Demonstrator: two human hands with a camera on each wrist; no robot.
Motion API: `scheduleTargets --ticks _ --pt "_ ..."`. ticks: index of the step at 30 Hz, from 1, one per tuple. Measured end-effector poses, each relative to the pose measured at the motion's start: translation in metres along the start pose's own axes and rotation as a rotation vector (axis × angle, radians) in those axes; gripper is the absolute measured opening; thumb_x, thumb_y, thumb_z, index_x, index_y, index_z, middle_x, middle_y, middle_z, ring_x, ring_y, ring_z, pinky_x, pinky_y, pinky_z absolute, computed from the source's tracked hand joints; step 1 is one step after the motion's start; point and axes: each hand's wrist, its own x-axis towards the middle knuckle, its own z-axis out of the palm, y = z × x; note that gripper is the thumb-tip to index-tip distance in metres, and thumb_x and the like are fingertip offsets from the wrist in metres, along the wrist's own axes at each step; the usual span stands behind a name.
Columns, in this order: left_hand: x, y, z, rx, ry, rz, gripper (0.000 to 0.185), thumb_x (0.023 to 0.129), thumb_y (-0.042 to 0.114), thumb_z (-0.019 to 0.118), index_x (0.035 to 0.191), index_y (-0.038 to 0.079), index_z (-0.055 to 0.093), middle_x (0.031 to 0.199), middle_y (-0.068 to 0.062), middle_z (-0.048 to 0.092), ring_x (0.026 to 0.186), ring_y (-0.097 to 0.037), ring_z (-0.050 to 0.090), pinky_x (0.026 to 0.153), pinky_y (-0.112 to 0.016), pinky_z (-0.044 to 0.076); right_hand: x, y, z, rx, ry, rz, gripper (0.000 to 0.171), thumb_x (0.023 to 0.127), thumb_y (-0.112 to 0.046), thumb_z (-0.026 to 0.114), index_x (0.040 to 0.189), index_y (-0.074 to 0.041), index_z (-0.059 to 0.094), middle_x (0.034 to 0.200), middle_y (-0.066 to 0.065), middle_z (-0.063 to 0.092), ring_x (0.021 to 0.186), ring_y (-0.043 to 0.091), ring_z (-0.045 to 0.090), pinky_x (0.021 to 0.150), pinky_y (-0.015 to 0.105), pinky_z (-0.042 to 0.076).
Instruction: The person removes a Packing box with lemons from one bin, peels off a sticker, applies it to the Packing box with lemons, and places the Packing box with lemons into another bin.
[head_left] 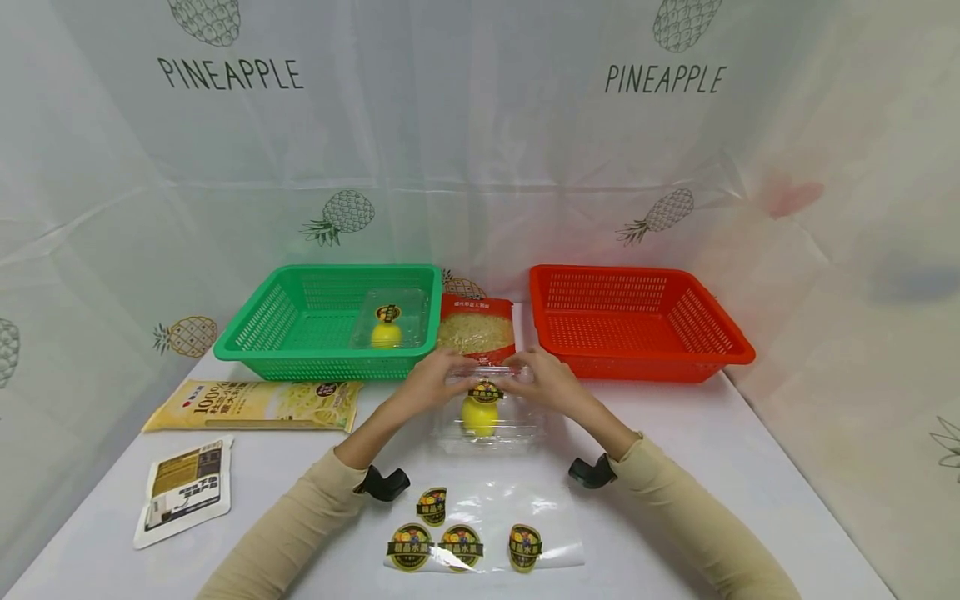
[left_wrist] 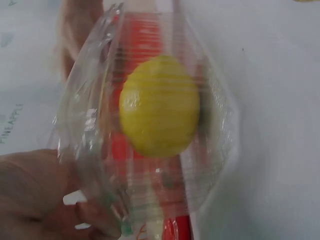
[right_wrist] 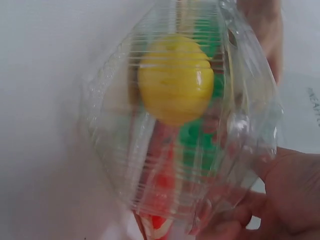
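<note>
A clear plastic clamshell box (head_left: 521, 429) is held between both hands at the middle of the table. Inside it lies a yellow lemon (head_left: 480, 418), seen large through the ribbed wall in both wrist views. A round black-and-gold fruit sticker (head_left: 486, 391) shows on the lid. My left hand (head_left: 435, 382) grips the box's upper left side, fingers curled at its edge. On the opposite side my right hand (head_left: 551, 379) grips the upper right edge. In the right wrist view, that hand's fingers (right_wrist: 235, 215) curl at the rim.
A green basket (head_left: 262, 354) holds another lemon box (head_left: 408, 308); a red basket (head_left: 645, 367) stands at right. Behind the hands lies a red food packet (head_left: 476, 329). Yellow pasta bag (head_left: 255, 404) and white pouch (head_left: 187, 487) lie left. A sticker sheet (head_left: 555, 517) bearing several stickers is in front.
</note>
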Motion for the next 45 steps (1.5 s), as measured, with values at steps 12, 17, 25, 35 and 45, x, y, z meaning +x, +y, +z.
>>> scheduleTargets --ticks 12,17,25,35,45 --pt "-0.008 -0.001 -0.006 -0.129 -0.105 0.001 0.059 0.084 0.034 0.077 0.132 0.004 0.061 0.127 -0.015 0.061 0.117 -0.03 0.055 0.096 -0.053 0.048 -0.009 -0.003 0.001 0.006 -0.056 0.027 0.076 0.075 -0.063 0.075 0.136 -0.021 0.059 0.126 0.011 0.053 0.102 0.029 0.061 0.081 0.052 0.054" --pt "-0.009 0.004 -0.004 -0.076 -0.109 -0.061 0.063 0.083 0.04 0.078 0.134 0.008 0.061 0.132 -0.013 0.058 0.121 -0.03 0.049 0.098 -0.053 0.045 -0.012 -0.009 0.003 -0.051 -0.029 0.046 0.081 0.072 -0.071 0.071 0.135 -0.022 0.059 0.124 0.008 0.055 0.098 0.026 0.061 0.079 0.047 0.054" --pt "-0.011 0.0 -0.004 -0.117 -0.126 -0.04 0.063 0.087 0.041 0.073 0.138 0.009 0.057 0.136 -0.012 0.056 0.124 -0.031 0.047 0.1 -0.055 0.043 -0.012 -0.002 0.002 0.008 -0.021 -0.002 0.073 0.077 -0.062 0.074 0.134 -0.019 0.06 0.12 0.011 0.054 0.099 0.029 0.06 0.08 0.049 0.054" --pt "-0.01 -0.005 -0.008 -0.191 -0.112 0.019 0.047 0.093 0.022 0.068 0.135 0.004 0.059 0.132 -0.015 0.062 0.125 -0.033 0.054 0.105 -0.054 0.044 -0.01 0.005 0.002 0.067 -0.002 -0.05 0.054 0.083 -0.048 0.075 0.13 -0.023 0.064 0.118 0.01 0.056 0.108 0.031 0.059 0.085 0.051 0.053" --pt "-0.008 -0.001 -0.001 -0.128 -0.005 -0.01 0.036 0.093 0.021 0.068 0.126 0.006 0.066 0.124 -0.011 0.067 0.118 -0.032 0.058 0.1 -0.054 0.045 -0.006 0.0 0.008 -0.039 0.088 -0.014 0.04 0.087 -0.049 0.07 0.119 -0.025 0.068 0.113 0.006 0.062 0.104 0.03 0.061 0.082 0.048 0.05"
